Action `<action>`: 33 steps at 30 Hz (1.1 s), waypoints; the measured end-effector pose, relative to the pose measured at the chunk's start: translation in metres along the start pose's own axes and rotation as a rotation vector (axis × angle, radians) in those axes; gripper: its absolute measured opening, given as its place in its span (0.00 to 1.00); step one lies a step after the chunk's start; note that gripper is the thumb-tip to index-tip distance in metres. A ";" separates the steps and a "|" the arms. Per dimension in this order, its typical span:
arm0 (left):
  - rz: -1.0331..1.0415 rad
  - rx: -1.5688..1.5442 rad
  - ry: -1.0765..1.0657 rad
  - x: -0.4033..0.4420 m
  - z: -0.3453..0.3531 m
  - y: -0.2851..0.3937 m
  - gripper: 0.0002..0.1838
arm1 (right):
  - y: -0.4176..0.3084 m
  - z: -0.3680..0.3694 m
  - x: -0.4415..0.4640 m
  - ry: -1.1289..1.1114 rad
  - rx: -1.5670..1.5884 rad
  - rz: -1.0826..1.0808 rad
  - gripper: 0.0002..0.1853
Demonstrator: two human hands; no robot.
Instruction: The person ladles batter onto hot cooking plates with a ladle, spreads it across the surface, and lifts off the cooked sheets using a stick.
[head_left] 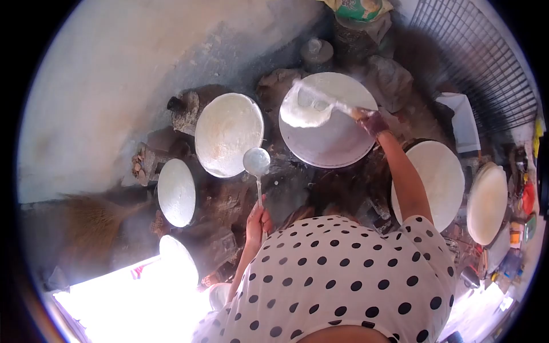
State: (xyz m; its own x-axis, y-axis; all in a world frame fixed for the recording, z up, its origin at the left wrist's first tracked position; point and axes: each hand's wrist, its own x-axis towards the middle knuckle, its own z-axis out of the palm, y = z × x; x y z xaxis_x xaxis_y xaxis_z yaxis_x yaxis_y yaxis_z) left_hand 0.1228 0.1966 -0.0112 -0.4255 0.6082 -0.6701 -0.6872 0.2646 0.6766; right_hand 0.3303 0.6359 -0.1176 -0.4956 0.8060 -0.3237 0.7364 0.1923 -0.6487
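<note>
My left hand is closed around the handle of a metal ladle. Its bowl points away from me, by the near edge of a round pale griddle. Over a larger round griddle, my right hand grips a long white-coated tool, blurred by motion; I cannot make out its exact kind. Something dark, perhaps a cloth or glove, covers part of that hand. White batter lies in a thick patch on the left half of this griddle, beneath the tool.
Several more round pale plates or griddles stand around, including one at the left and one beneath my right arm. Stones and dark sooty ground surround them. A straw broom lies left. At upper right is a metal grille.
</note>
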 end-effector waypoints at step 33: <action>0.095 -0.080 0.104 -0.084 -0.046 -0.048 0.19 | 0.150 0.018 -0.118 -0.052 0.395 -0.461 0.16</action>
State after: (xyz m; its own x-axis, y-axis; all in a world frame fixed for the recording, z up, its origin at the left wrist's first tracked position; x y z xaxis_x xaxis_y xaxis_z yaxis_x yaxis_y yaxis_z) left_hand 0.1643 0.0982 -0.0017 -0.5469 0.5454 -0.6351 -0.6841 0.1462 0.7146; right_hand 0.4913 0.5593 -0.1894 -0.7517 0.6591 0.0245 0.2191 0.2846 -0.9333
